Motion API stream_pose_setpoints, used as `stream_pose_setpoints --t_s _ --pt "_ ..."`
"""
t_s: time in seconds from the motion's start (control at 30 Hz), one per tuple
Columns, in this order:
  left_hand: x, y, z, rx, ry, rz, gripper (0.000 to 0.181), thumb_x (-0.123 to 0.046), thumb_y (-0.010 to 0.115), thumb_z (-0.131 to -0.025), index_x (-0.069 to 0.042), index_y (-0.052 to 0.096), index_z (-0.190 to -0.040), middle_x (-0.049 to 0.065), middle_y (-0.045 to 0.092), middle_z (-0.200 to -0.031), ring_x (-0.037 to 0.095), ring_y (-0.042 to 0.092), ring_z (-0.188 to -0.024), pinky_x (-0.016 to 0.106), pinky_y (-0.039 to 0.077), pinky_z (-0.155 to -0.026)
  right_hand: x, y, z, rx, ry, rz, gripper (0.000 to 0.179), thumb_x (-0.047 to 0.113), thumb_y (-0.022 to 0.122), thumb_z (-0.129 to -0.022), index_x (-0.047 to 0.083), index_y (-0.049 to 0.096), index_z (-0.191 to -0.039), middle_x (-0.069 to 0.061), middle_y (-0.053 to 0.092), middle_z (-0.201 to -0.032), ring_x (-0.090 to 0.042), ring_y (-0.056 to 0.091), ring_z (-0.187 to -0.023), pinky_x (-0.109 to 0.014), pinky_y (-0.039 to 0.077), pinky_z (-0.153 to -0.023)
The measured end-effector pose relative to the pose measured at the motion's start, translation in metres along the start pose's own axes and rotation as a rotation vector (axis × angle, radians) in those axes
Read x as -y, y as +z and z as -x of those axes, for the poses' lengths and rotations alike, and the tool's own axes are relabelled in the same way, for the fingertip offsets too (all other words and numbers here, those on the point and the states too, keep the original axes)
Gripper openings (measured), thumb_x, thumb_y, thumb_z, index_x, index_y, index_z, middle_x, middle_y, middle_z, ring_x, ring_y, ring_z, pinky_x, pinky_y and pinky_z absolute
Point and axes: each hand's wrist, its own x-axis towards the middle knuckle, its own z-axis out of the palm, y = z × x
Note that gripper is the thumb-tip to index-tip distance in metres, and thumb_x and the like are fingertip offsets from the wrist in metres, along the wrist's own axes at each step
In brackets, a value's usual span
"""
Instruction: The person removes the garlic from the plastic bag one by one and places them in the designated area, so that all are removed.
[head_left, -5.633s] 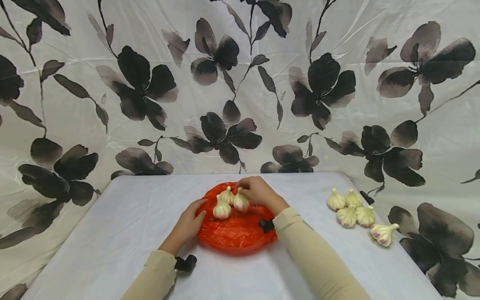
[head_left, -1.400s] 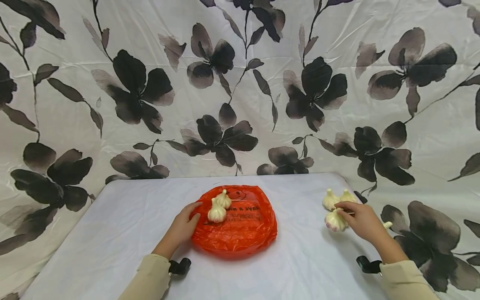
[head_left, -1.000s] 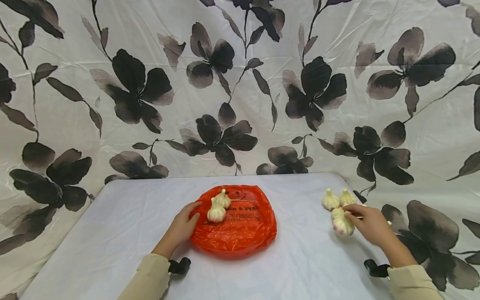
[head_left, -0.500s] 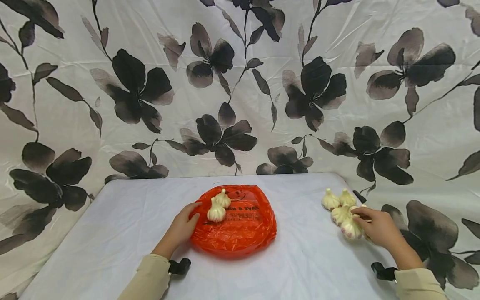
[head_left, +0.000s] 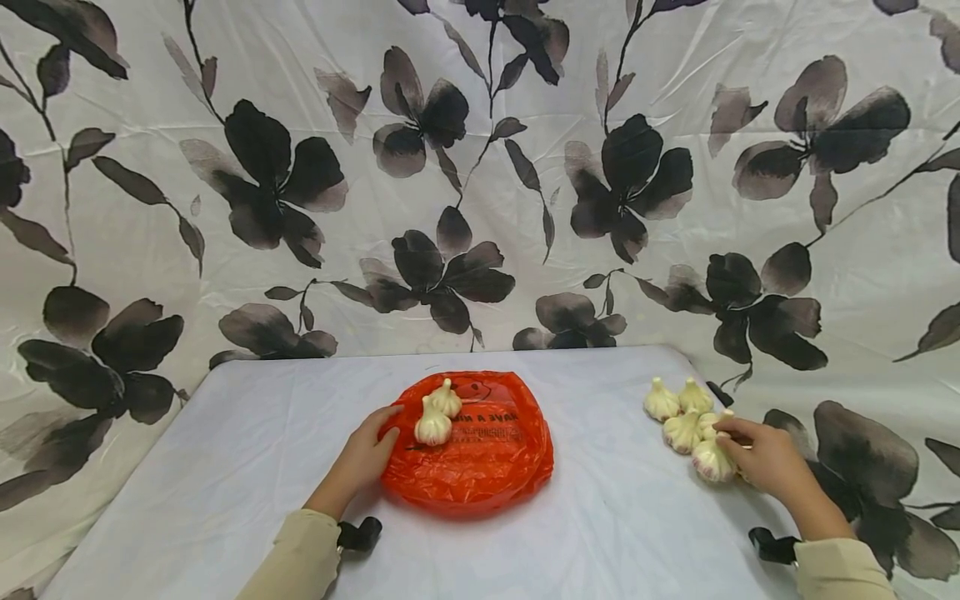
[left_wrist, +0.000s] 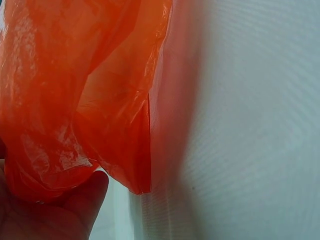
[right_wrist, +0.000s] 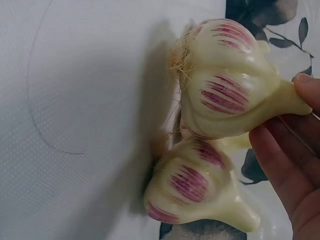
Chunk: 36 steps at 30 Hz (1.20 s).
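Observation:
A garlic bulb [head_left: 714,461] is pinched by its stem in my right hand [head_left: 767,458], at the near side of a cluster of garlic bulbs [head_left: 681,432] on the right. The right wrist view shows the held garlic bulb [right_wrist: 225,90] between thumb and fingers, with another garlic bulb [right_wrist: 187,185] close beside it. My left hand [head_left: 363,454] grips the left edge of a round, red plastic bag [head_left: 468,475]; whatever gives it its shape is hidden. In the left wrist view the thumb [left_wrist: 92,197] lies against the bag. Two garlic bulbs [head_left: 433,427] sit on the bag's upper left.
A white cloth [head_left: 285,433] covers the table. Its right edge runs close beside the garlic cluster. Behind the table hangs a white curtain [head_left: 525,208] with dark flowers. Each wrist wears a small black camera [head_left: 360,533].
Of the three garlic bulbs on the bag, one was carried to the cluster by my right hand, which then slid it right and nearer me. My left hand stayed at the bag's edge.

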Motion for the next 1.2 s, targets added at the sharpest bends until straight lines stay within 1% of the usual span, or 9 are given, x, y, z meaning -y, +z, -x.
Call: stream_pose_setpoints --t_s 0.2,0.3,0.4,0.57,0.77,0.87,1.1,1.2 --pt "0.001 0.001 0.0 0.002 -0.02 0.0 0.047 -0.019 0.043 -0.102 -0.013 0.038 -0.148 0.016 0.034 -0.154 0.04 0.03 -0.143 0.059 0.03 -0.113 -0.004 0.003 0.0 0.005 0.007 -0.002 0.03 0.019 0.063 -0.092 0.001 0.067 -0.115 -0.026 0.068 -0.108 -0.042 0.065 -0.097 -0.05 0.054 -0.072" --pt "0.001 0.001 0.0 0.001 -0.022 0.003 0.047 -0.019 0.043 -0.102 -0.013 0.038 -0.148 0.016 0.034 -0.155 0.039 0.03 -0.143 0.059 0.03 -0.113 -0.004 0.003 0.0 0.003 0.004 -0.006 0.029 0.019 0.064 -0.091 0.001 0.067 -0.114 -0.026 0.068 -0.107 -0.041 0.065 -0.096 -0.048 0.055 -0.07" --pt "0.001 0.0 0.0 -0.001 -0.015 0.004 0.047 -0.019 0.043 -0.102 -0.012 0.038 -0.148 0.016 0.034 -0.154 0.039 0.03 -0.143 0.059 0.029 -0.114 -0.003 0.004 -0.002 0.002 0.002 -0.005 0.029 0.019 0.064 -0.091 0.001 0.067 -0.114 -0.025 0.068 -0.108 -0.041 0.065 -0.096 -0.049 0.055 -0.072" --pt "0.0 -0.001 0.0 -0.008 0.002 0.006 0.046 -0.018 0.043 -0.102 -0.011 0.039 -0.147 0.017 0.035 -0.154 0.04 0.03 -0.143 0.059 0.028 -0.115 0.0 0.003 -0.004 0.002 -0.011 -0.004 0.03 0.021 0.064 -0.091 0.001 0.067 -0.114 -0.024 0.068 -0.11 -0.043 0.065 -0.099 -0.051 0.056 -0.075" --pt "0.0 -0.002 0.0 -0.003 -0.017 0.003 0.047 -0.018 0.043 -0.102 -0.012 0.038 -0.148 0.017 0.034 -0.154 0.04 0.031 -0.143 0.06 0.029 -0.114 0.008 0.001 -0.007 0.04 0.017 -0.022 0.035 0.026 0.062 -0.093 0.001 0.066 -0.118 -0.024 0.066 -0.118 -0.043 0.064 -0.104 -0.051 0.056 -0.08" --pt "0.0 -0.002 -0.001 0.0 -0.024 0.002 0.047 -0.018 0.042 -0.102 -0.012 0.038 -0.148 0.017 0.034 -0.154 0.04 0.03 -0.143 0.06 0.029 -0.114 0.012 0.0 -0.009 0.037 0.024 -0.034 0.036 0.027 0.062 -0.094 0.002 0.065 -0.119 -0.024 0.065 -0.12 -0.043 0.063 -0.105 -0.053 0.055 -0.08" --pt "0.0 -0.001 0.0 -0.002 -0.019 0.001 0.046 -0.018 0.043 -0.101 -0.012 0.039 -0.147 0.017 0.035 -0.154 0.04 0.031 -0.143 0.06 0.028 -0.114 0.026 0.001 -0.014 0.004 -0.016 -0.033 0.036 0.028 0.063 -0.093 0.004 0.065 -0.12 -0.025 0.063 -0.124 -0.049 0.057 -0.112 -0.062 0.049 -0.086" --pt "0.0 0.0 0.001 0.002 -0.022 0.007 0.047 -0.018 0.044 -0.101 -0.012 0.039 -0.147 0.017 0.035 -0.153 0.04 0.031 -0.143 0.06 0.029 -0.114 0.033 0.002 -0.017 -0.01 -0.053 -0.041 0.033 0.026 0.064 -0.093 0.005 0.066 -0.118 -0.024 0.064 -0.122 -0.05 0.058 -0.11 -0.063 0.049 -0.085"
